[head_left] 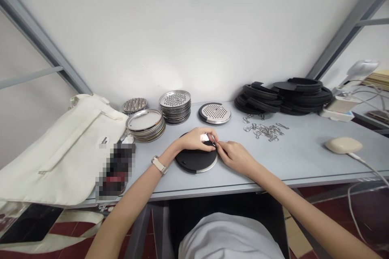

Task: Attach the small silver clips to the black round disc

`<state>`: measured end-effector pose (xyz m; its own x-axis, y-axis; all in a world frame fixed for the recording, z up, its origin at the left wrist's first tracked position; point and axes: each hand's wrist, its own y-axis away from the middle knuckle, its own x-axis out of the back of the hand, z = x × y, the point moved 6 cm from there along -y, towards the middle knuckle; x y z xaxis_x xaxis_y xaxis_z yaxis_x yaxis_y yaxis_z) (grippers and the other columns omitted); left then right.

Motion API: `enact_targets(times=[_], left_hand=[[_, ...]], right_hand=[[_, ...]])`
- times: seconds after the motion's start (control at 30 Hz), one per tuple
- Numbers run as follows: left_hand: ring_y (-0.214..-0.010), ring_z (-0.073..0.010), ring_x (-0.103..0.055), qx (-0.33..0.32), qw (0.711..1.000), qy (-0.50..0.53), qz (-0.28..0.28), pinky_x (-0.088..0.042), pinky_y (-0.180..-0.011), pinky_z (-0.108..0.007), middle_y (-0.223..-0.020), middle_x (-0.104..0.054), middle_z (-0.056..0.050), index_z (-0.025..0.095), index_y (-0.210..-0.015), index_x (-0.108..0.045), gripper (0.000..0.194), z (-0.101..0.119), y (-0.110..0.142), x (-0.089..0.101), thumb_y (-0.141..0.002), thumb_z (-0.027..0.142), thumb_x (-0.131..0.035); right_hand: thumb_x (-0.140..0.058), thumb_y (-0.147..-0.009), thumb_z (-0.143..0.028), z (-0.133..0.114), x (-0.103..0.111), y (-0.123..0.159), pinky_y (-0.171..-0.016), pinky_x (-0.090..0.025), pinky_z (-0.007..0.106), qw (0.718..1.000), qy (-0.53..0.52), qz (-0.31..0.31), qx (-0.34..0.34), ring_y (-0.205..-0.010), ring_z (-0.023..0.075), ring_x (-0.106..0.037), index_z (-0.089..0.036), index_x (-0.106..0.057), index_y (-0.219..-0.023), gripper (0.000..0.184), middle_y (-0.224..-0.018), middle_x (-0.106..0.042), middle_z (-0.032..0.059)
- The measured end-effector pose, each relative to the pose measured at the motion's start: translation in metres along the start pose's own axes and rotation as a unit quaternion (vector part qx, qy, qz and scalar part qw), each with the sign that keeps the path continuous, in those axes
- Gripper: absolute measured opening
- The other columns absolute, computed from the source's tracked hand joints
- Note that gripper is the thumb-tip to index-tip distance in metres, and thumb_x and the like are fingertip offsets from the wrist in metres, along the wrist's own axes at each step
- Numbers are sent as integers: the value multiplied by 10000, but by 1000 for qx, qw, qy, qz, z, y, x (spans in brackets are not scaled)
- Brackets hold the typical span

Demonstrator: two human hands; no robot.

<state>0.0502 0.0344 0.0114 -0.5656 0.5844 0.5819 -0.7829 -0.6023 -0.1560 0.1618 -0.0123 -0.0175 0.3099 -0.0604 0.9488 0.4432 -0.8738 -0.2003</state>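
Note:
A round black disc (194, 158) with a silver metal rim lies on the table in front of me. Over its upper right edge, my left hand (196, 139) curls with thumb and fingers closed around a small metal clip (214, 143). From the right, my right hand (235, 156) pinches at the same clip, its fingertips meeting those of the left. The clip is partly hidden by the fingers. Beyond the hands, a round grater (216, 111) with a black edge piece lies flat. Loose metal clips (264, 130) are heaped to the right.
Stacked metal grater discs (175, 107) and plain-topped metal discs (146, 123) stand left. Black round holders (298, 93) are piled at the back right. A cream bag (69, 149) covers the left end; a beige corded device (343, 145) lies right on the table (291, 162).

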Motion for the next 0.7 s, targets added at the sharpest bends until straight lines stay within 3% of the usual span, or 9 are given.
enact_targets(times=[0.27,0.43,0.7], left_hand=[[-885,-149,-586,-41,999,30,-5,-443,-848,-273,-919,-644,-50,129,-906,-613,247,8,0,0,-666,150,-666],[-954,-160,-590,-31,999,29,-2,-423,-914,-290,-972,-647,-56,137,-953,-615,290,9,1,0,-668,118,-663],[-926,-154,-614,-18,998,60,-8,-443,-881,-274,-949,-666,-65,132,-971,-616,311,2,1,-2,-667,150,-682]], right_hand=[[-218,-965,-303,0,1,2,-586,-285,256,1000,-21,-6,14,-592,142,-551,-175,-580,-761,435,-696,-647,56],[-229,-963,-297,0,1,2,-601,-300,254,1000,-15,-5,12,-616,146,-564,-171,-586,-762,429,-714,-653,63],[-265,-948,-285,-2,2,2,-577,-274,261,1000,-7,-3,20,-575,137,-534,-176,-575,-732,394,-669,-633,53]])
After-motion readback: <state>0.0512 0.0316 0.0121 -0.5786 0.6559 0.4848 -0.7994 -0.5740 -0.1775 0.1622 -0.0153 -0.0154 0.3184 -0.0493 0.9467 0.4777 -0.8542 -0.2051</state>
